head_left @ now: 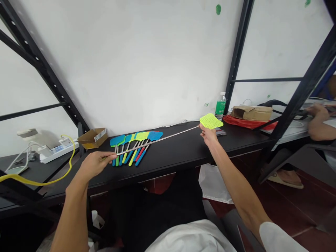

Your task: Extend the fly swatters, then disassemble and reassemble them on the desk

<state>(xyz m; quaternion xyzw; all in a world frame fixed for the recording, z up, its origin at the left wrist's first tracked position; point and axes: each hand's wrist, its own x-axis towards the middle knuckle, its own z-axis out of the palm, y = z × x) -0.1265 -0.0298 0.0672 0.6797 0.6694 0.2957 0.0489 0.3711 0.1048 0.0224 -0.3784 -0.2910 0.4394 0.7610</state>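
Stretched out between my hands is a fly swatter (211,121) with a yellow-green mesh head and a long thin metal shaft. My right hand (209,134) is closed on it just below the head. At the other end my left hand (97,163) grips the handle, most of which the fingers hide. Behind the shaft, several more fly swatters (143,135) lie side by side on the black table (173,148), with blue, green, yellow and red handles and short metal shafts. Their heads point toward the wall and partly overlap.
An open cardboard box (93,138) and a white power strip (59,152) with a yellow cable (69,164) are at left. At right stand a green-labelled bottle (221,106) and a brown carton (252,113) on red plastic. Another person's hand (318,112) shows far right.
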